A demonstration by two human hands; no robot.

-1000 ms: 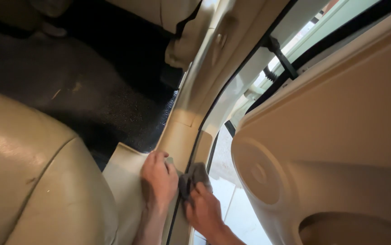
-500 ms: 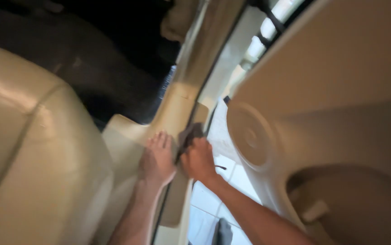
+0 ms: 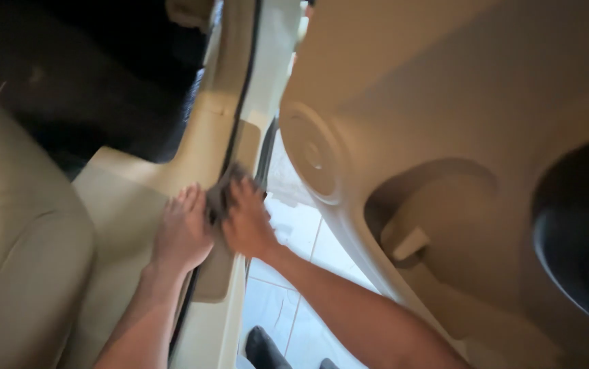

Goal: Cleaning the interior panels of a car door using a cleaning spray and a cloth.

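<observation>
- The right hand [image 3: 246, 225], just left of the frame's centre, has its fingers curled around a crumpled grey cloth [image 3: 222, 191] and presses it against the beige door sill trim [image 3: 229, 147].
- The cloth sits at the fingertips, on the sill beside the dark rubber seal that runs toward the top of the frame.
- The left hand [image 3: 181, 232] lies flat just beside it, fingers stretched out together and resting on the beige trim; it holds nothing.
- The two hands almost touch.
- A tan leather seat [image 3: 14, 273] fills the lower left.
- Dark carpet [image 3: 82, 89] lies in the upper left.
- The open door panel [image 3: 444, 102], with a round speaker grille [image 3: 311, 157], fills the right side.
- Pale floor tiles [image 3: 287, 294] show below, between sill and door.
</observation>
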